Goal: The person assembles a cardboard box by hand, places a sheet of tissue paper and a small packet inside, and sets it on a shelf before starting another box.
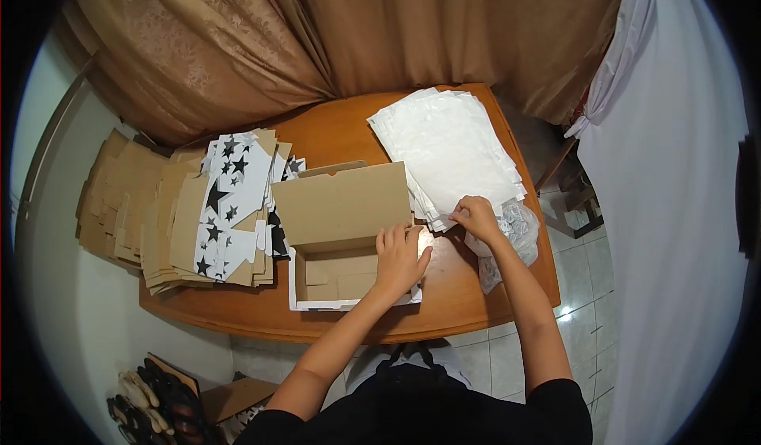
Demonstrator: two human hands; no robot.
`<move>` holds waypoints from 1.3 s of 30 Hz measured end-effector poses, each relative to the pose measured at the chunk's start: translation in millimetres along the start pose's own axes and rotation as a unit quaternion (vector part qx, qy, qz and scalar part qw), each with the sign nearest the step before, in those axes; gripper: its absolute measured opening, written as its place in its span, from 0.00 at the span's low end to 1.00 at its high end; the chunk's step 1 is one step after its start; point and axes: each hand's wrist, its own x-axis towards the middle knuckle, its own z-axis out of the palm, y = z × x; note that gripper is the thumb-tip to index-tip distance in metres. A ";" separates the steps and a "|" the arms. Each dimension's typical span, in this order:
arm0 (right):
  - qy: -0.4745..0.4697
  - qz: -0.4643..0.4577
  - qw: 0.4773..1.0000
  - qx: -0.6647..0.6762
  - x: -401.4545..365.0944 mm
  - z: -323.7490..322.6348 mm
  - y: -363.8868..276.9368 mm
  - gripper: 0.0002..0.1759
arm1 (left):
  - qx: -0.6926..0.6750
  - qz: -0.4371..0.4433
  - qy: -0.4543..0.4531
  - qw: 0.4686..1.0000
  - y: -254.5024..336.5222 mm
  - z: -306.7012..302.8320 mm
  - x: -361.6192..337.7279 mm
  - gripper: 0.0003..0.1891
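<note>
An open cardboard box (337, 274) stands near the front of the table, brown inside with white outer edges, its lid (341, 203) raised at the back. My left hand (400, 258) lies over the box's right side, fingers stretched and thumb apart. To the right, a pile of thin white sheets (448, 143) covers the table's back corner. At the pile's lower edge, my right hand (478, 216) has its fingertips pinched together. A pale, translucent bit shows at them, too small to name. Beneath that wrist is a crumpled clear plastic bag (519, 235).
Flattened cardboard boxes (178, 223) are stacked on the left, some printed with black stars (230, 207). The wooden table (468, 318) has a curved front edge. Brown curtains (468, 32) hang behind it, and shoes (162, 401) sit at lower left.
</note>
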 end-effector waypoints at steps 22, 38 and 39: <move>0.413 -0.123 0.896 -0.112 -96.3 -167.7 -171.5 0.04 | -0.073 0.196 -0.066 0.976 -5.5 -44.9 32.5 0.08; 0.311 -0.209 0.927 -0.024 -135.0 -130.7 -227.0 0.09 | 0.197 0.244 0.335 0.889 -114.0 -232.8 -100.6 0.10; 0.285 -0.221 0.928 -0.087 -137.9 -117.9 -222.0 0.09 | 0.206 0.238 0.315 0.895 -127.8 -223.9 -112.7 0.09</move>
